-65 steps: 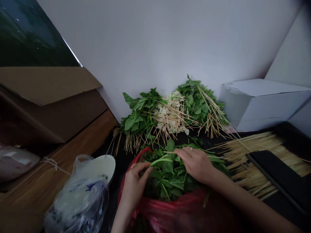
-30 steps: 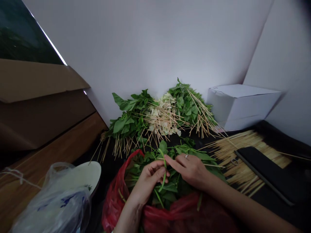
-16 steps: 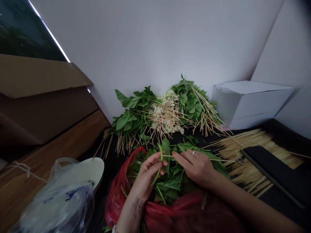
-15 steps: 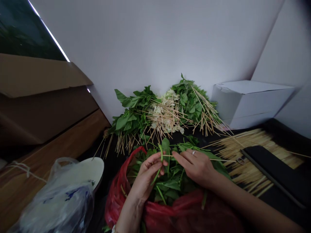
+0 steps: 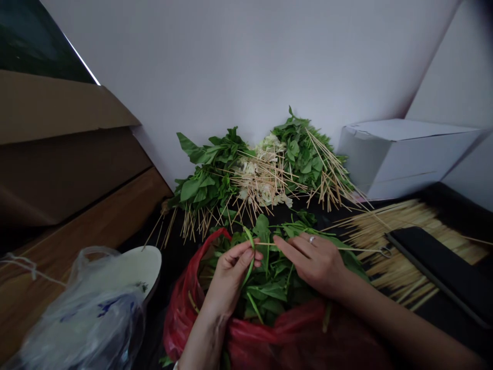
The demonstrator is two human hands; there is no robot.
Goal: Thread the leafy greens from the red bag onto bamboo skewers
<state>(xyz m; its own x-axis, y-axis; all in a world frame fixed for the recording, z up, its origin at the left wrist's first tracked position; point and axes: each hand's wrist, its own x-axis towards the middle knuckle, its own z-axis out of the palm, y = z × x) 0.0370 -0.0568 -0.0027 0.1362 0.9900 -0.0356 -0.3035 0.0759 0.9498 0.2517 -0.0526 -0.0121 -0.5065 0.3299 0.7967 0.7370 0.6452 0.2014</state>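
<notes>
Currently, your left hand (image 5: 228, 277) pinches a green stem (image 5: 251, 240) between thumb and fingers, above the red bag (image 5: 254, 334) of leafy greens (image 5: 271, 292). Your right hand (image 5: 319, 261) grasps a thin skewer (image 5: 358, 250), held nearly level, its tip at the stem; I cannot tell whether it pierces it. Beyond the bag, skewered greens (image 5: 198, 187) lie by the wall (image 5: 239, 61), with loose skewers (image 5: 404, 218) to the right, partly under a black case (image 5: 439, 270).

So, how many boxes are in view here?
2: a brown cardboard box at far left, and a white rectangular box at right, behind the pale wooden skewers. Others could be hidden behind these.
</notes>
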